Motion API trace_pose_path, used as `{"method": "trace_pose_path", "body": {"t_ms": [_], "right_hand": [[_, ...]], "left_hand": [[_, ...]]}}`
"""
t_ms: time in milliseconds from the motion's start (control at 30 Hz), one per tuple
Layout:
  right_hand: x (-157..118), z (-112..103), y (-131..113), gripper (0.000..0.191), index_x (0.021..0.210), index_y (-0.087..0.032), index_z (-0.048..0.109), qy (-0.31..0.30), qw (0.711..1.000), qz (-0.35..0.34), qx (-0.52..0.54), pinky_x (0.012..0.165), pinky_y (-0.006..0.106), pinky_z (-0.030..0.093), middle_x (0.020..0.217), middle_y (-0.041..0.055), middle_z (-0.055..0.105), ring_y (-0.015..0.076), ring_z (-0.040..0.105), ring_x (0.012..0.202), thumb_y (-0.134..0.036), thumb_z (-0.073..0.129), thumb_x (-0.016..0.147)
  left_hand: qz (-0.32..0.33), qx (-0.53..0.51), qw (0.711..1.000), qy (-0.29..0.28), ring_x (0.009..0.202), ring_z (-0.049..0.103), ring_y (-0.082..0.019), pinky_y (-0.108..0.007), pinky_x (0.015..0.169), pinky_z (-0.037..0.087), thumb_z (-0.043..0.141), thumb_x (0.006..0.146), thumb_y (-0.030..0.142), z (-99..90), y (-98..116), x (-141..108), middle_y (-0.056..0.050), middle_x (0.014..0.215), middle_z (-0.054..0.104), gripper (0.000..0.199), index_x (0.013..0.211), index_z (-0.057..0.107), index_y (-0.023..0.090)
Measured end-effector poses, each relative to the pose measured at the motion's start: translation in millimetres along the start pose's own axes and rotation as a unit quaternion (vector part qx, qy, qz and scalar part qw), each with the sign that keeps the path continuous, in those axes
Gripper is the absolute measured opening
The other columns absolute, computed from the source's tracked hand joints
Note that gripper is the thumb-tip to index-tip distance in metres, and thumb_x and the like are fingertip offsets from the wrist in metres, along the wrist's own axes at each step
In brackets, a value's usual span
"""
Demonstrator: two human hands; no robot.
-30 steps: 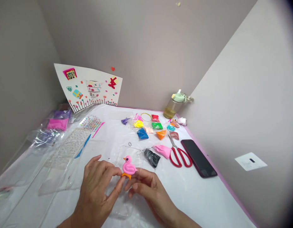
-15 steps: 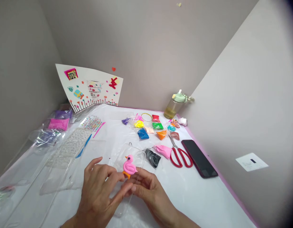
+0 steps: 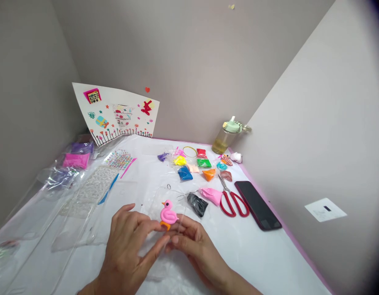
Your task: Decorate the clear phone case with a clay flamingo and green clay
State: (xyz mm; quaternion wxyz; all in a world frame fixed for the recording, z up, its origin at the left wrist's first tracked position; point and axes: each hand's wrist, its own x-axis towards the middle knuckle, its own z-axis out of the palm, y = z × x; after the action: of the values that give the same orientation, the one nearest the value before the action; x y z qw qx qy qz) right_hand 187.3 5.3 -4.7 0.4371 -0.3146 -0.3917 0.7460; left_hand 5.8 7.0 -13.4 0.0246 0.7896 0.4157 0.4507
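Note:
A pink clay duck (image 3: 168, 213) with a dark eye and an orange beak lies on a clear phone case (image 3: 155, 200). Orange clay feet (image 3: 165, 225) sit under its body. My left hand (image 3: 131, 241) touches the feet with its index fingertip; its thumb reaches out below, apart from that finger, and the others are spread. Gripping the lower right part of the case is my right hand (image 3: 195, 246), fingers behind it and thumb in front. The case's lower edge is hard to make out between the hands.
Behind the case lie a black clay packet (image 3: 197, 204), a pink clay packet (image 3: 210, 195), red-handled scissors (image 3: 234, 203) and a phone (image 3: 257, 205). Several coloured clay packets (image 3: 185, 173) and a bottle (image 3: 225, 137) stand farther back. Rhinestones (image 3: 119, 159) and clear plastic trays (image 3: 82, 221) are left.
My left index finger has shifted slightly up and right against the orange feet, which now look more curved. The duck has moved a little to the right, and my right hand has tilted slightly.

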Motion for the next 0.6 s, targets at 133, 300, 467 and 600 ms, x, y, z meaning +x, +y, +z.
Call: {"method": "trace_pose_path", "body": {"t_ms": [133,300,467,600], "right_hand": [[1,-4,-4,0.027,0.101,-0.015,0.073,0.025,0.999,0.023,0.002,0.072,0.025,0.047,0.092,0.0068,0.072,0.0156,0.064,0.079,-0.019,0.073,0.075],[2,-7,-4,0.029,0.101,-0.013,0.073,0.020,0.999,0.034,0.010,0.068,0.023,0.046,0.090,0.0080,0.072,0.0139,0.063,0.076,-0.018,0.069,0.072],[1,-7,-2,0.030,0.100,-0.013,0.074,0.018,0.999,0.040,0.018,0.066,0.023,0.046,0.092,0.0073,0.072,0.0140,0.063,0.074,-0.016,0.067,0.071],[2,-8,-2,0.027,0.099,-0.013,0.073,0.024,0.999,0.038,0.017,0.067,0.024,0.046,0.089,0.0067,0.072,0.0143,0.063,0.074,-0.017,0.069,0.072]], "left_hand": [[-0.237,-0.127,0.963,-0.014,0.096,0.061,-0.023,-0.040,0.087,0.049,0.059,0.094,0.039,2.4,-9,-4,-0.003,0.098,0.062,0.017,0.106,0.055,0.027],[-0.426,-0.373,0.816,-0.116,0.110,0.064,-0.023,-0.037,0.094,0.052,0.057,0.093,0.054,4.1,-12,1,-0.006,0.114,0.065,0.035,0.115,0.053,0.027],[-0.446,-0.462,0.754,-0.142,0.099,0.065,-0.018,-0.032,0.091,0.051,0.060,0.093,0.047,-0.8,-7,9,-0.002,0.106,0.068,0.024,0.108,0.060,0.028],[-0.428,-0.487,0.740,-0.180,0.095,0.067,-0.021,-0.035,0.087,0.054,0.065,0.088,0.042,-0.8,-9,9,-0.004,0.100,0.069,0.024,0.104,0.063,0.025]]}}
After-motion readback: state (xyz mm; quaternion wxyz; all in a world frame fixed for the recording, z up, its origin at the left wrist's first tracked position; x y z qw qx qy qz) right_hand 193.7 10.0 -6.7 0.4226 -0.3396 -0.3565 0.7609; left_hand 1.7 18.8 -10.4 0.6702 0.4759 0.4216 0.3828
